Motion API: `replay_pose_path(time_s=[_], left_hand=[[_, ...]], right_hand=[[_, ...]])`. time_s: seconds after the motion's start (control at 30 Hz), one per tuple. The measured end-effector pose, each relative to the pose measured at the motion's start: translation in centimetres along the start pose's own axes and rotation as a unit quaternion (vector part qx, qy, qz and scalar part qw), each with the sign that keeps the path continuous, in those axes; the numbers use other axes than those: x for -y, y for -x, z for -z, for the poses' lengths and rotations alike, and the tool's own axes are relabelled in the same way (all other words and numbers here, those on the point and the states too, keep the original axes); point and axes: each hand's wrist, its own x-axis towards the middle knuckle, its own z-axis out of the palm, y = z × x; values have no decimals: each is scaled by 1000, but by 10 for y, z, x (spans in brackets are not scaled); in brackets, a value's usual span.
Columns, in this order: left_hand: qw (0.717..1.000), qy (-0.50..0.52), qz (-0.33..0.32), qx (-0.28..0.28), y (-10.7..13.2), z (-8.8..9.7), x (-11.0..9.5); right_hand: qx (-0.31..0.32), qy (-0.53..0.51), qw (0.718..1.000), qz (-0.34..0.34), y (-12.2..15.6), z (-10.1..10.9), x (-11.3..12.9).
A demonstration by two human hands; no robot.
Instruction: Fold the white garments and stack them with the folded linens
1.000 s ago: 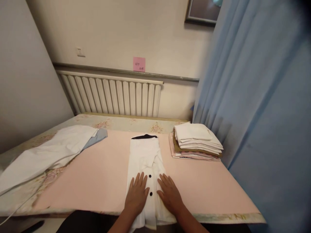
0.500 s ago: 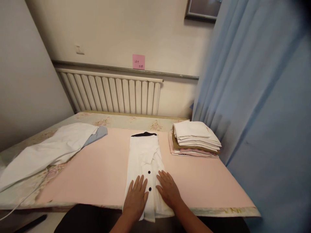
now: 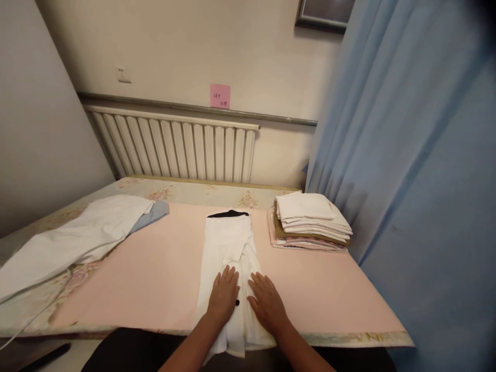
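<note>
A white garment (image 3: 227,237) with a black band at its far end lies in a long narrow fold in front of me, its near end hanging over the table edge. One black button (image 3: 237,303) shows on it between my hands. My left hand (image 3: 223,295) rests flat on the middle of the cloth, fingers stretched out and pointing away from me. On the garment's right side lies my right hand (image 3: 267,302), palm down with its fingers slightly spread. Neither hand grips anything.
A pink mat (image 3: 166,258) covers the flower-patterned table cover. At the back right stands a stack of folded clothes (image 3: 310,219), beside a blue curtain (image 3: 387,155). Loose white cloth (image 3: 89,227) spreads over the left side, with a blue-grey piece (image 3: 153,216) under it.
My left hand has slid forward and slightly right on the garment, now covering the upper button. My right hand has stayed in nearly the same spot.
</note>
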Motion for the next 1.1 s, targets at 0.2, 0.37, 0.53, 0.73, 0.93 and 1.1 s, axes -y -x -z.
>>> replay_pose_path(time_s=[0.2, 0.37, 0.53, 0.73, 0.93, 1.1], left_hand=[[997, 66, 14, -42, -8, -1, 1], [991, 112, 60, -33, -25, 19, -2], [991, 113, 69, -28, -31, 22, -2], [991, 103, 86, -27, -31, 17, -2], [989, 98, 103, -33, -31, 11, 0], [988, 105, 104, -32, -32, 5, 4]], right_hand=[[8, -6, 1000, -13, -2, 2, 1], [14, -10, 1000, -23, -3, 5, 2], [8, -12, 1000, -20, -4, 5, 2], [11, -14, 1000, -21, -3, 4, 1], [15, -12, 1000, -22, -3, 3, 0], [18, -14, 999, -25, -4, 5, 0]])
